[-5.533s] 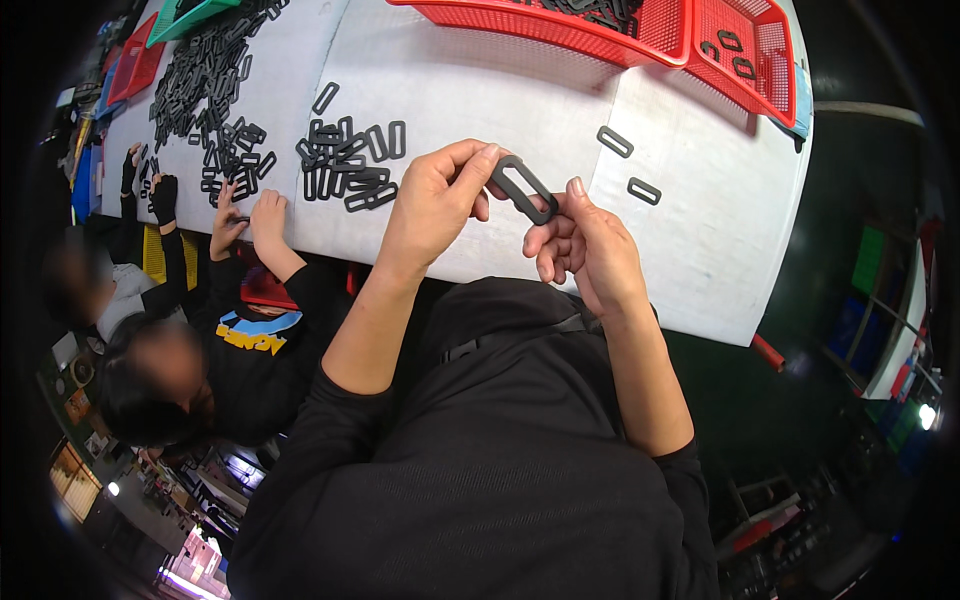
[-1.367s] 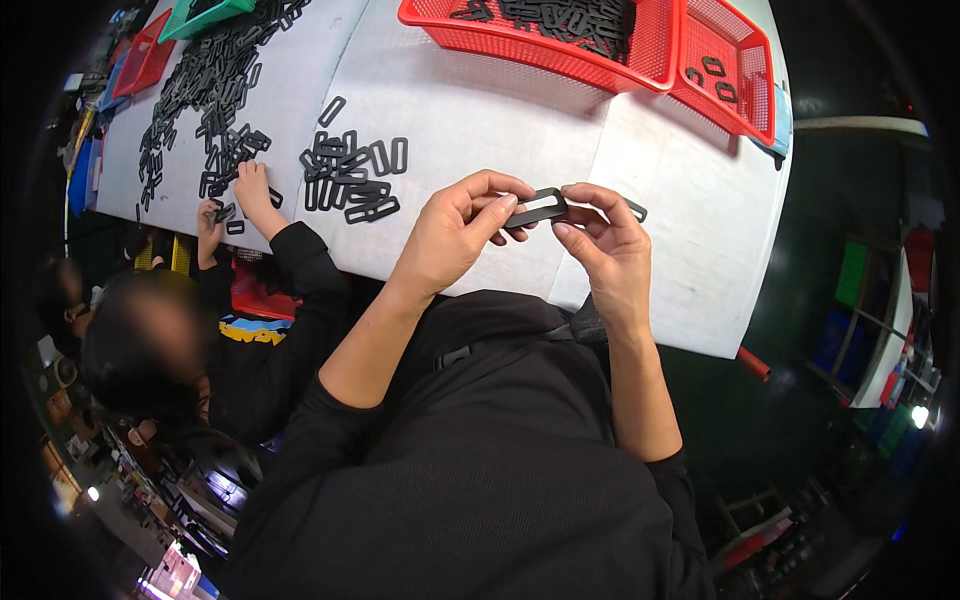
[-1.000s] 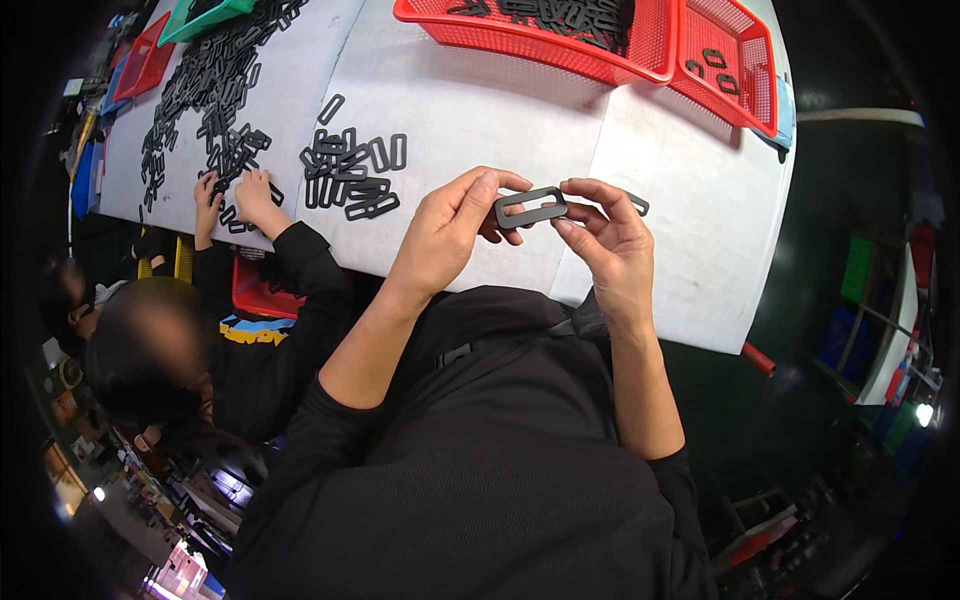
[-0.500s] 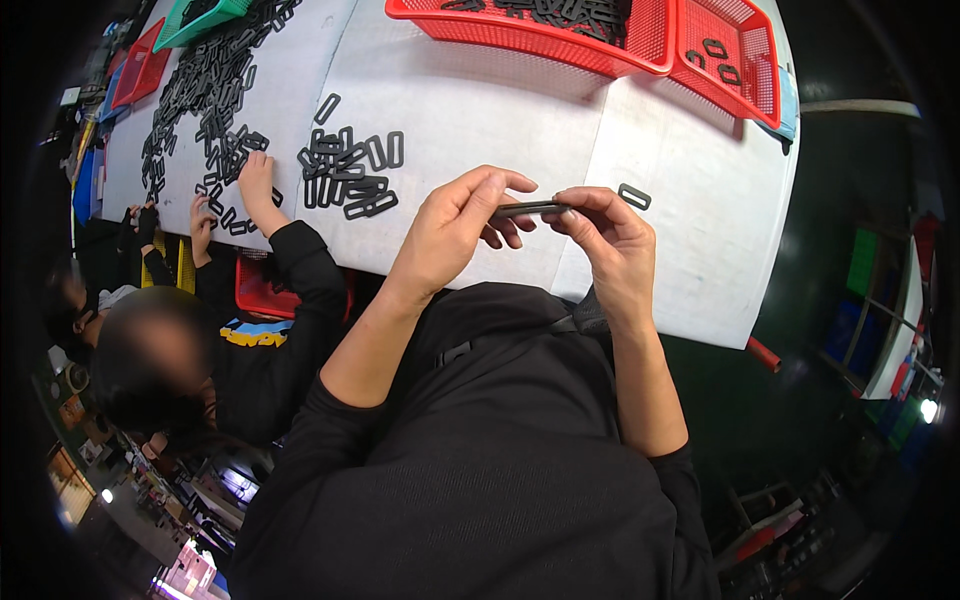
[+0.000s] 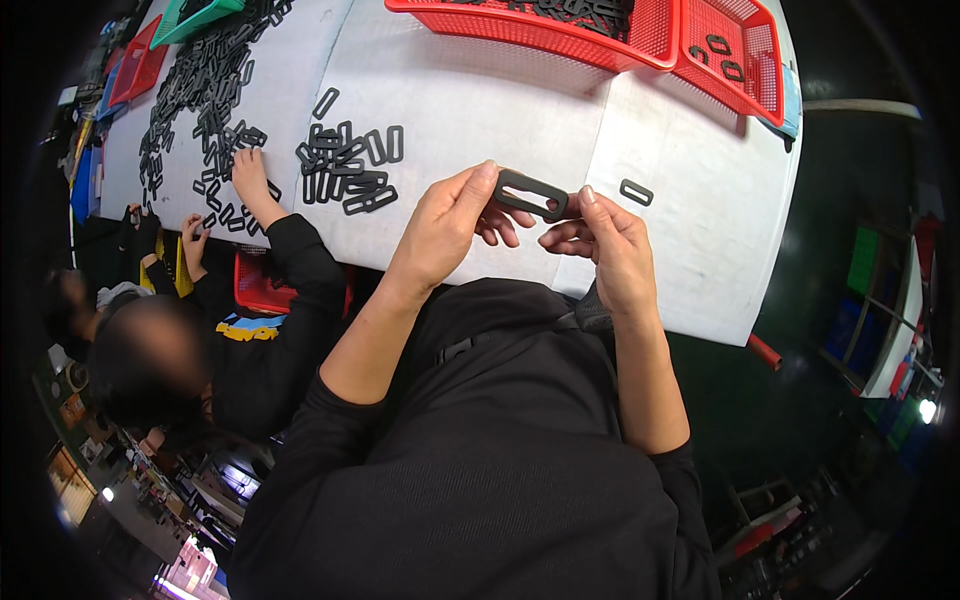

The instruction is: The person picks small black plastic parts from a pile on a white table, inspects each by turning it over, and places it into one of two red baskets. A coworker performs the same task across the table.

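Between my two hands, above the white table (image 5: 480, 110), a black oblong ring (image 5: 531, 207) with a long slot is held up with its broad face showing. My left hand (image 5: 452, 215) pinches its left end between thumb and fingers. At the other end, my right hand (image 5: 612, 235) grips it with thumb and fingertips. A single similar black ring (image 5: 636, 192) lies on the table just beyond my right hand. Left of my hands, a loose pile of the same black rings (image 5: 345, 165) rests on the tabletop.
Along the far side stand a large red basket (image 5: 540, 42) of black pieces and a smaller red basket (image 5: 742, 90) with several. At left, a co-worker's hand (image 5: 255, 185) reaches among a long heap of black rings (image 5: 205, 90). A green basket (image 5: 200, 22) stands beyond.
The black ring has been turned from edge-on to broad face up, still between both my hands. The co-worker's hands have shifted slightly among the pieces at left.
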{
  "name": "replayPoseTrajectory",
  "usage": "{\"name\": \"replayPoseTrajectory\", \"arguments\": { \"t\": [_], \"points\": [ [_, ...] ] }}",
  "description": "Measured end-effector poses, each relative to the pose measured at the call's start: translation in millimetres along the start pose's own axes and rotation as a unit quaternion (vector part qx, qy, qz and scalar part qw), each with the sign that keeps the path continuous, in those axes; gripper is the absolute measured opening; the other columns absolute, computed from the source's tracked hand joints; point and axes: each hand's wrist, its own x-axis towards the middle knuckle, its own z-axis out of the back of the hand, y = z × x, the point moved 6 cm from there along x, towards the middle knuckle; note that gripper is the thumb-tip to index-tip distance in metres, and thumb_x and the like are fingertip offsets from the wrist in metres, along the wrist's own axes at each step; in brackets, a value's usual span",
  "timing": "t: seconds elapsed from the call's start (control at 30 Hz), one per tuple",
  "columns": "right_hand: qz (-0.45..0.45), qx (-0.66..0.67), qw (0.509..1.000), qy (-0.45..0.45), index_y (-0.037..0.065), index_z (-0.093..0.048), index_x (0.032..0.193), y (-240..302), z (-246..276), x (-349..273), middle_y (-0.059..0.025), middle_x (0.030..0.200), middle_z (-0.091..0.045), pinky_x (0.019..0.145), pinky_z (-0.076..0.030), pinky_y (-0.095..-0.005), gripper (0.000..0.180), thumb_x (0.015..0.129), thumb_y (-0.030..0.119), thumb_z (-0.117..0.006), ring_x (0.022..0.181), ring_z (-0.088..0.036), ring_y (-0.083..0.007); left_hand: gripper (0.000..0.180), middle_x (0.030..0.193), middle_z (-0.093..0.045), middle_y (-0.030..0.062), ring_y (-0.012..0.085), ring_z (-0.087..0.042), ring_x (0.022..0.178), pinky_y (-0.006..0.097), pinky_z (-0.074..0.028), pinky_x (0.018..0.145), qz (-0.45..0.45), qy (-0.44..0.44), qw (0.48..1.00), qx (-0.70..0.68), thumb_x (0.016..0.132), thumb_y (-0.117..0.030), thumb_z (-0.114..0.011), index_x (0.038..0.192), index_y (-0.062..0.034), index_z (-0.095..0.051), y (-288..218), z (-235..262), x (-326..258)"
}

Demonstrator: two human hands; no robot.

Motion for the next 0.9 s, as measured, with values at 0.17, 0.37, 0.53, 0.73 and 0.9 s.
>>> {"name": "replayPoseTrajectory", "arguments": {
  "t": [0.17,0.37,0.53,0.73,0.9],
  "points": [
    [-0.007,0.011,1.000,0.004,-0.002,-0.060,0.088,-5.8,0.8,3.3,-0.0072,0.075,-0.061,0.057,-0.050,-0.0234,0.035,0.091,0.031,-0.050,0.062,-0.061,-0.0129,0.045,0.078,-0.064,0.0102,0.0111,-0.058,0.062,0.021,-0.043,0.057,0.001,-0.001,1.000,-0.004,0.097,-0.036,-0.029,0.104,0.0005,-0.055,1.5,1.6,0.0],
    [0.014,-0.014,1.000,-0.020,-0.002,-0.060,0.085,9.2,11.8,36.7,-0.0065,0.068,-0.059,0.054,-0.048,-0.0225,0.021,0.086,0.018,-0.058,0.055,-0.057,-0.0109,0.045,0.084,-0.063,0.0079,0.0100,-0.057,0.068,0.021,-0.042,0.060,0.018,-0.041,0.998,0.048,0.097,-0.035,-0.028,0.109,-0.0004,-0.054,13.6,10.4,8.0],
    [0.100,0.041,0.992,-0.058,-0.006,-0.053,0.105,79.4,22.5,97.6,-0.0148,0.089,-0.064,0.062,-0.054,-0.0264,0.030,0.091,0.021,-0.051,0.072,-0.064,-0.0163,0.044,0.086,-0.063,0.0062,0.0098,-0.056,0.072,0.021,-0.041,0.063,0.012,-0.055,0.996,0.069,0.097,-0.033,-0.028,0.111,-0.0011,-0.055,8.9,13.7,7.5],
    [0.054,-0.357,0.918,-0.162,0.002,-0.060,0.101,12.3,149.7,117.3,-0.0115,0.090,-0.066,0.065,-0.051,-0.0291,0.030,0.078,0.020,-0.065,0.075,-0.064,-0.0198,0.040,0.083,-0.063,0.0046,0.0095,-0.056,0.072,0.022,-0.041,0.065,0.003,-0.061,0.997,0.051,0.097,-0.030,-0.030,0.108,-0.0020,-0.056,14.9,23.2,1.4],
    [-0.066,-0.649,0.730,-0.203,0.010,-0.056,0.096,-52.4,187.3,74.6,-0.0106,0.096,-0.055,0.074,-0.047,-0.0388,0.036,0.066,0.018,-0.075,0.088,-0.058,-0.0294,0.037,0.081,-0.063,0.0035,0.0091,-0.056,0.071,0.022,-0.041,0.064,0.030,-0.051,0.997,0.056,0.096,-0.028,-0.031,0.104,-0.0031,-0.058,40.0,20.9,4.1]
  ]
}}
